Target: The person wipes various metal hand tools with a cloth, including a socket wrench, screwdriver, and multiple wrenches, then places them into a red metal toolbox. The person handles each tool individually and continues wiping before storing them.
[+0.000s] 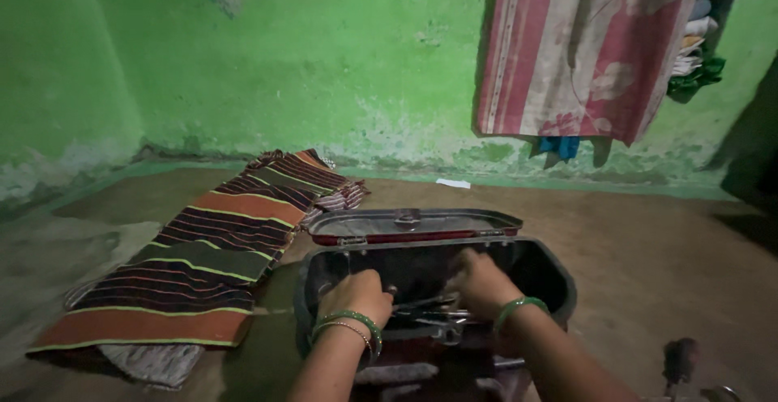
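An open dark case (559, 276) with a grey and red lid (413, 228) lying back behind it sits on the floor in front of me. Both my hands reach into it. My left hand (356, 292) is curled over metal parts (438, 317) at the case's left side. My right hand (478, 280) is bent down over the same metal parts in the middle. Whether either hand grips a part is hidden by the fingers and the dim light. Green bangles ring both wrists.
A striped folded cloth (203, 248) in orange, dark and green lies on the floor to the left. A green wall (284, 62) rises behind, with a pink and white cloth (583, 45) hanging at the right. A dark object (681, 361) stands at the lower right.
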